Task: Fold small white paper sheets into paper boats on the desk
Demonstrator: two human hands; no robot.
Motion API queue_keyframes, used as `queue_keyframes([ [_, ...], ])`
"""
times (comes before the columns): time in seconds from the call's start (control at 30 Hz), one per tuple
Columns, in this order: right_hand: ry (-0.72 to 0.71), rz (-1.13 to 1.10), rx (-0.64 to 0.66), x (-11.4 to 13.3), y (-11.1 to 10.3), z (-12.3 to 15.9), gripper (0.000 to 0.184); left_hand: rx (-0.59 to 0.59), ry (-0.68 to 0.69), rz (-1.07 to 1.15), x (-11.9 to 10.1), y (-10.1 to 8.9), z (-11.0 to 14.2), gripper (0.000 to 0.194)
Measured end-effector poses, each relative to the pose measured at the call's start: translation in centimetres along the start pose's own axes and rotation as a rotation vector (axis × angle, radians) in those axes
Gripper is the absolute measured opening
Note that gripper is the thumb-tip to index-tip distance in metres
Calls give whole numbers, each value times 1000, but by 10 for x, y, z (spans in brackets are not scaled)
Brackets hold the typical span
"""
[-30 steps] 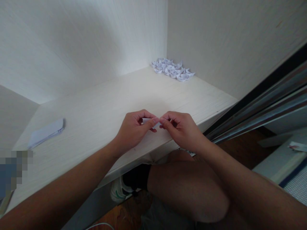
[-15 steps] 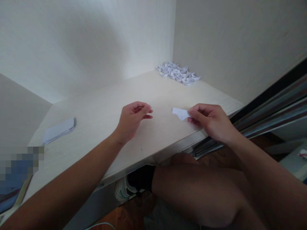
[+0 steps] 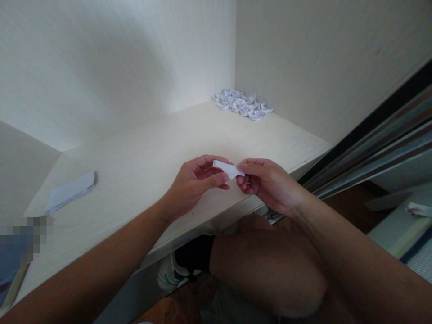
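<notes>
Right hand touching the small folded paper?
Touching. The head view shows it: the right hand pinching the folded paper by its right end, no gap visible.

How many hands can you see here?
2: the left hand and the right hand, both at the small folded paper over the table. The pixelated patch at picture left could hide others.

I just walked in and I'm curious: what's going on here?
A person's right hand pinches one end of a small folded white paper piece, with the left hand at its other end, over a pale wood-grain tabletop. A flat white paper stack lies left; pointed white folded-paper shapes cluster in the back corner.
</notes>
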State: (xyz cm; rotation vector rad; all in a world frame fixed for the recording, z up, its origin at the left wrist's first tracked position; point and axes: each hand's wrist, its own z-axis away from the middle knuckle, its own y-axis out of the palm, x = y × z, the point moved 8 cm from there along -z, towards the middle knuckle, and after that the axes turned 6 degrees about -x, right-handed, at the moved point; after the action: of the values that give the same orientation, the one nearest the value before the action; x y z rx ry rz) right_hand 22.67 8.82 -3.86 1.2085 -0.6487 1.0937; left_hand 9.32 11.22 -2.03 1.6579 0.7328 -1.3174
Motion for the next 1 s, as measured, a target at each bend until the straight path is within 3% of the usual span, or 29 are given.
queue_keyframes([
  [0.27, -33, 84, 19, -1, 3, 1, 35, -48, -43, 38, 4, -1, 2, 19],
  [0.57, 156, -243, 165, -20, 28, 10, 26, 10, -6, -40, -3, 10, 5, 22],
  [0.73, 184, -277, 211, -28, 41, 13, 32, -93, -29, -81, -3, 5, 5, 30],
  [0.87, 154, -225, 202, -28, 42, 13, 27, -84, -17, -114, -4, 5, 5, 27],
  [1.0, 56, -145, 94, -24, 37, 11, 23, -110, 23, -140, -7, 2, 4, 27],
])
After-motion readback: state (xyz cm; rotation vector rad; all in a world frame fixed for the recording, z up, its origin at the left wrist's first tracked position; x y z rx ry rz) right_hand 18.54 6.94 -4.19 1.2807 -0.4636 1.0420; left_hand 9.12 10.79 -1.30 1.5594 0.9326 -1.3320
